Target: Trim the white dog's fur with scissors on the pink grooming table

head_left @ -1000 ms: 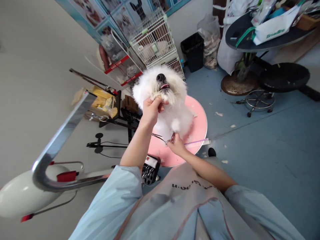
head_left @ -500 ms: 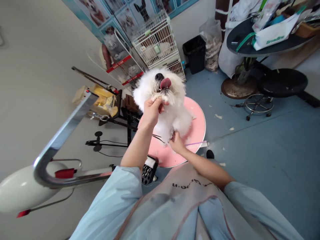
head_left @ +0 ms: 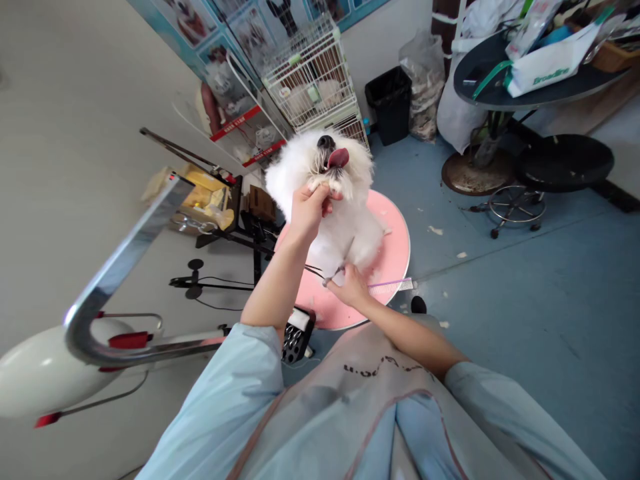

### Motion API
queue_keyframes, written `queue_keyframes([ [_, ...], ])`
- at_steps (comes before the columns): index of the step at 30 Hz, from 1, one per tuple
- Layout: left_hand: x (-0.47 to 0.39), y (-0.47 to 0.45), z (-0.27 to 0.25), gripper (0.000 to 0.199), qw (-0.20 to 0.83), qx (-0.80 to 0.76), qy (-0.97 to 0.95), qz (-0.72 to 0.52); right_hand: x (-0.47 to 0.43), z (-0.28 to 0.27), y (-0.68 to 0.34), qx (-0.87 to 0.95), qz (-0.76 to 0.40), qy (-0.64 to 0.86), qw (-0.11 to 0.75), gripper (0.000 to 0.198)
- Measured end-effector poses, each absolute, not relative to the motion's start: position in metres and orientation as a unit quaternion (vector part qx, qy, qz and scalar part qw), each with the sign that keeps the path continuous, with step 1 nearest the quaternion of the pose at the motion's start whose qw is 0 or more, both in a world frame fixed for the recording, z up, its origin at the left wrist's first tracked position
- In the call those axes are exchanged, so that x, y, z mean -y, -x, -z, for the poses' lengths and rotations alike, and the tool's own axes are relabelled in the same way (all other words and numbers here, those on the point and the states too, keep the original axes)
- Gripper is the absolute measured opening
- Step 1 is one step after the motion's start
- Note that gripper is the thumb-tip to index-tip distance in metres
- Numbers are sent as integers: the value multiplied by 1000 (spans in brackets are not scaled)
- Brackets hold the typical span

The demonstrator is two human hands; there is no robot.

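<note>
A fluffy white dog (head_left: 293, 167) sits on a round pink grooming table (head_left: 395, 230), its muzzle raised and tongue out. Under its chin, my left hand (head_left: 311, 205) is closed on the fur there. My right hand (head_left: 350, 287) grips a pair of scissors (head_left: 342, 268) low in front of the dog's chest, with the thumb spread in one finger ring. The scissor blades point up against the chest fur. Just beside my right wrist lies a comb (head_left: 390, 287) with a purple spine, near the table's edge.
A curved chrome arm (head_left: 125, 260) stands at the left, near a white dryer (head_left: 65, 363). A holder with several scissors (head_left: 295, 340) is below the table's left edge. Behind are a wire cage (head_left: 315, 87) and a black bin (head_left: 389, 103); a black stool (head_left: 565, 162) stands at the right.
My right hand has turned the scissors so that the blades show upright against the chest, its thumb farther out. The dog's head has tilted slightly to the right; my left hand keeps its hold.
</note>
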State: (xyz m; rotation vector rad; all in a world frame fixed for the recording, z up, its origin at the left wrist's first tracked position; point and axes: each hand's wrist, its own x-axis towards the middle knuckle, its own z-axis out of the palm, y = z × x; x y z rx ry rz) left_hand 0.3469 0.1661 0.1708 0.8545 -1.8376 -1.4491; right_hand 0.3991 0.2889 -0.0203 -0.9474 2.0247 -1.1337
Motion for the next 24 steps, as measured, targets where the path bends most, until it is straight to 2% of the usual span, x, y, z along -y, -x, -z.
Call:
queue_keyframes([
  [2,-165,-344,-170,19,309,702,-330,550,-287,16,-396,-785,410,358,296,34],
  [6,-160,-339,-169,19,293,712,-320,552,-290,12,-397,-798,373,351,317,29],
  [11,-154,-332,-168,19,281,729,-296,550,-287,3,-397,-811,377,357,269,41],
  [16,-153,-327,-166,18,251,743,-286,551,-292,2,-403,-832,327,325,308,31],
  [20,-155,-323,-166,19,243,756,-265,548,-289,1,-414,-832,345,336,276,43],
  [24,-156,-320,-167,18,237,749,-258,563,-283,3,-416,-854,328,297,274,31],
])
